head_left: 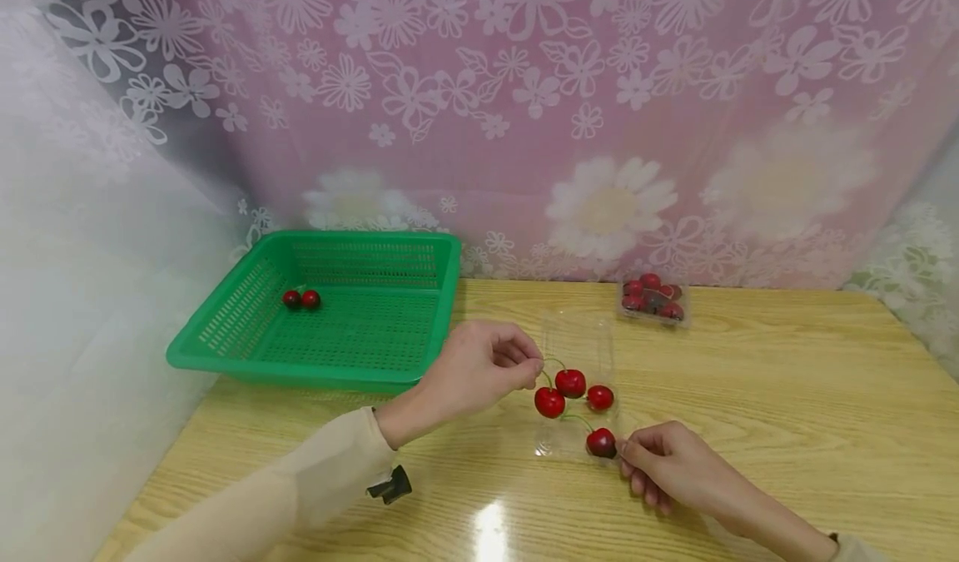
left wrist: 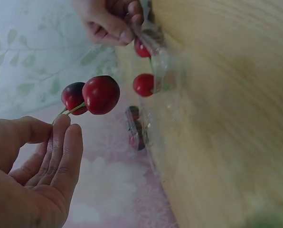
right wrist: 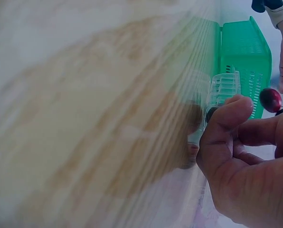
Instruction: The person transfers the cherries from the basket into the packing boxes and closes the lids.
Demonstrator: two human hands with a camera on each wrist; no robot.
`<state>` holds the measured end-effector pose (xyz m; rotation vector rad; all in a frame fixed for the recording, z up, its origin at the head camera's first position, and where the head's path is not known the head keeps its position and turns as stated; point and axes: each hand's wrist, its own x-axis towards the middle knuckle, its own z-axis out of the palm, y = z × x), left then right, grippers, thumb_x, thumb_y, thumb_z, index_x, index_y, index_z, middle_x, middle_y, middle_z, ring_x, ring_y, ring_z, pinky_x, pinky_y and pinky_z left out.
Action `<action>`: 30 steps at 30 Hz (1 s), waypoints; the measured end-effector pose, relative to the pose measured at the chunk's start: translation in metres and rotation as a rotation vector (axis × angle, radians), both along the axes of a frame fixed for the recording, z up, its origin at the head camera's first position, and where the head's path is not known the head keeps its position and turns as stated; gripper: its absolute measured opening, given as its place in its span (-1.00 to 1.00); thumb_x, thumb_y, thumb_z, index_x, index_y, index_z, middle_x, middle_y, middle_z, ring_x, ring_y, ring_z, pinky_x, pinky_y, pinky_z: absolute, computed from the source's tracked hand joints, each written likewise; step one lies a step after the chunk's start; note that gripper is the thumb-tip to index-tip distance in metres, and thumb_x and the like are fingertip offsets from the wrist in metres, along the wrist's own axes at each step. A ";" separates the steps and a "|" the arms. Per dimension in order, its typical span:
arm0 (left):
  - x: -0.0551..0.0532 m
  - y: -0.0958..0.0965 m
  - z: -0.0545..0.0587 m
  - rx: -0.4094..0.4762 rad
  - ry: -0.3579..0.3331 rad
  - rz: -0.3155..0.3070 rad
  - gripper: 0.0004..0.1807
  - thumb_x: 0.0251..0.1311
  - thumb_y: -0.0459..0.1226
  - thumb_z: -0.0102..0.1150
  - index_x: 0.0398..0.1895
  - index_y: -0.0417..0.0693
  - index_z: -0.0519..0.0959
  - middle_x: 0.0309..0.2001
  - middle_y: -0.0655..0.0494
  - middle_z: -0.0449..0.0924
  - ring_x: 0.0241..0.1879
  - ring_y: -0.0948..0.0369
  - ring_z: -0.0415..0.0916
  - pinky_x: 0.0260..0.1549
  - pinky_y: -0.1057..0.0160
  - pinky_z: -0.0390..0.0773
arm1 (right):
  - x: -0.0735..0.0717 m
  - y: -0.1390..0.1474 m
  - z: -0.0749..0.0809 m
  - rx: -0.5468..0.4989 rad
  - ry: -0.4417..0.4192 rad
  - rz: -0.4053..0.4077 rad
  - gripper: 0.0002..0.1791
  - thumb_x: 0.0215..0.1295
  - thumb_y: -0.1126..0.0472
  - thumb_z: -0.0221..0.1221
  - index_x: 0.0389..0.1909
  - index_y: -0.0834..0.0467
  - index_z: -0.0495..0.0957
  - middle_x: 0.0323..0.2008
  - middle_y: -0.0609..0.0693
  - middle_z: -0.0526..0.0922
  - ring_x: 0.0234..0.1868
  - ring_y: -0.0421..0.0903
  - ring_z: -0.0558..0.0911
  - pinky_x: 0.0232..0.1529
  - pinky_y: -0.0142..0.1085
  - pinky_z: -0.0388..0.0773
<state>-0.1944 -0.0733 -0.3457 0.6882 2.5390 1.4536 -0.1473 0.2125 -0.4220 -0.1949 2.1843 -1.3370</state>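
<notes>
My left hand (head_left: pixel 479 370) pinches the thin green stems of two red cherries (left wrist: pixel 101 95) between thumb and fingertips. In the left wrist view the pair is clear of the table, one cherry partly behind the other. A clear plastic container (head_left: pixel 577 337) lies on the table below them, its outline faint. Two more cherries (head_left: pixel 602 442) are in it, one with a stem pointing left. At the container's near right corner, my right hand (head_left: pixel 674 466) pinches the edge with thumb and forefinger. Its fingers hide part of that edge in the right wrist view.
On the left stands a green plastic basket (head_left: pixel 315 381) with two joined cherries (head_left: pixel 301 299) inside. A second clear box (head_left: pixel 653 298) full of cherries sits at the table's back edge. Behind the wooden table (head_left: pixel 787 379) hangs a pink flowered curtain (head_left: pixel 479 154).
</notes>
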 end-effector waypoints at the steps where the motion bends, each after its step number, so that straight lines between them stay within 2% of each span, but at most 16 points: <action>1: 0.000 0.002 -0.004 0.002 -0.003 -0.009 -0.92 0.31 -0.29 0.28 -0.27 -0.06 0.74 -0.36 0.13 0.76 -0.43 0.35 0.69 -0.37 0.38 0.66 | 0.000 0.000 0.000 0.000 -0.001 0.000 -0.57 0.60 0.02 0.02 -0.34 0.27 0.60 -0.56 -0.06 0.59 -0.60 -0.22 0.52 -0.61 -0.40 0.52; 6: -0.001 0.010 -0.019 -0.027 0.033 -0.044 -0.94 0.29 -0.32 0.28 -0.28 -0.05 0.73 -0.36 0.13 0.76 -0.44 0.42 0.64 -0.36 0.44 0.64 | 0.000 0.000 0.001 -0.003 -0.006 -0.002 -0.58 0.60 0.03 0.02 -0.34 0.27 0.60 -0.56 -0.06 0.59 -0.59 -0.22 0.52 -0.61 -0.40 0.52; 14: -0.004 0.015 -0.035 -0.090 0.058 -0.069 -0.87 0.28 -0.35 0.27 -0.19 -0.12 0.76 -0.36 0.12 0.76 -0.44 0.47 0.56 -0.34 0.48 0.61 | 0.000 0.000 0.000 -0.003 -0.007 -0.004 -0.58 0.60 0.03 0.02 -0.34 0.27 0.60 -0.56 -0.07 0.60 -0.59 -0.22 0.52 -0.61 -0.40 0.52; 22: -0.007 0.019 -0.043 -0.160 0.054 -0.100 -0.88 0.28 -0.37 0.26 -0.21 -0.11 0.76 -0.37 0.17 0.75 -0.44 0.49 0.54 -0.35 0.50 0.58 | 0.000 0.001 -0.001 -0.008 -0.004 0.003 -0.57 0.60 0.02 0.02 -0.34 0.27 0.59 -0.55 -0.06 0.59 -0.59 -0.23 0.52 -0.61 -0.40 0.53; 30: -0.012 0.023 -0.047 -0.217 0.093 -0.105 -0.86 0.30 -0.36 0.23 -0.20 -0.08 0.76 -0.40 0.20 0.72 -0.45 0.50 0.50 -0.38 0.52 0.54 | -0.001 0.001 -0.001 -0.013 -0.004 0.007 -0.57 0.60 0.01 0.02 -0.34 0.28 0.59 -0.55 -0.07 0.59 -0.59 -0.23 0.53 -0.61 -0.41 0.52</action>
